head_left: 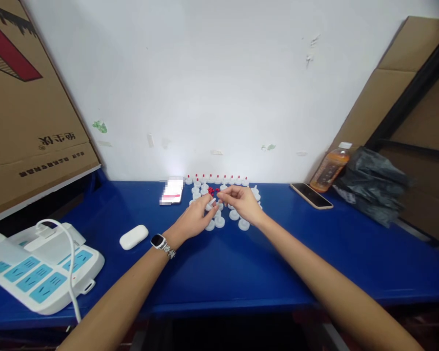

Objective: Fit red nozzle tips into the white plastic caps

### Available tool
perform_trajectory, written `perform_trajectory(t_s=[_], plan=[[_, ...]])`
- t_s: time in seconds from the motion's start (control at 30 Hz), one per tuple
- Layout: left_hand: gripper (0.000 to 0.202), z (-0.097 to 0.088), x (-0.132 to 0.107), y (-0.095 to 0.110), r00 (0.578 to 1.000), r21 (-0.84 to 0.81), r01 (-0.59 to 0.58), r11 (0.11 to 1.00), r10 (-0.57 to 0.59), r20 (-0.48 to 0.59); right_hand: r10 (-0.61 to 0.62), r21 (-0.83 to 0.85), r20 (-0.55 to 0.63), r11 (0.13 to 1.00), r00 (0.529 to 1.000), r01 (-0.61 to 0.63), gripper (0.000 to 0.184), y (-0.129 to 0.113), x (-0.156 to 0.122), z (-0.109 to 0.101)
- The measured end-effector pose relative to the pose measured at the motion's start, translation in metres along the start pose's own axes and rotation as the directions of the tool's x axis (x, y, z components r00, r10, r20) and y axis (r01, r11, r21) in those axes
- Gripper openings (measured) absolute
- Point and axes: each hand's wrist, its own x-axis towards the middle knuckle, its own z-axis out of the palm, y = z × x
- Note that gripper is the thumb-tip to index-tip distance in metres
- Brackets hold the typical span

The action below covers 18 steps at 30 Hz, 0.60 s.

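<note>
My left hand (194,215), with a watch on its wrist, is closed on a white nozzle cap (210,204) whose narrow tip points up and to the right. Close beside it, my right hand (244,204) pinches thumb and forefinger together; what is between them is too small to make out. Small red tips (211,190) lie in a pile just beyond my fingers. More white nozzle caps (243,224) stand around both hands on the blue table (227,273). Along the wall runs a row of white caps with red tips (217,179).
To the left are a lit phone (172,190), a white oval case (133,237) and a power strip (46,278) with a cable. A second phone (311,196), an orange drink bottle (330,167) and a black plastic bag (373,183) are at right. Cardboard (32,107) flanks the table.
</note>
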Motion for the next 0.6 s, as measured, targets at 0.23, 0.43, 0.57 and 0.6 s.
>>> perform_trajectory(t_s=[0.23, 0.43, 0.57, 0.6], plan=[[0.027, 0.000, -0.003, 0.004, 0.996, 0.018, -0.071, 0.997, 0.069, 0.059, 0.017, 0.043, 0.024, 0.999, 1.000, -0.018, 0.034, 0.000, -0.008, 0.005], [0.028, -0.002, -0.005, 0.002, 0.994, 0.033, -0.063, 0.997, 0.060, 0.094, -0.013, -0.001, 0.072, 1.000, 0.997, 0.013, 0.032, -0.001, -0.011, 0.007], [0.027, -0.003, -0.004, 0.003, 0.992, -0.011, -0.076, 0.997, 0.077, 0.100, -0.033, -0.056, 0.037, 0.998, 0.999, 0.035, 0.033, -0.002, -0.014, 0.009], [0.026, -0.003, -0.004, 0.004, 0.992, -0.025, -0.079, 0.997, 0.081, 0.098, -0.038, -0.076, 0.032, 0.996, 0.999, 0.041, 0.033, -0.002, -0.015, 0.010]])
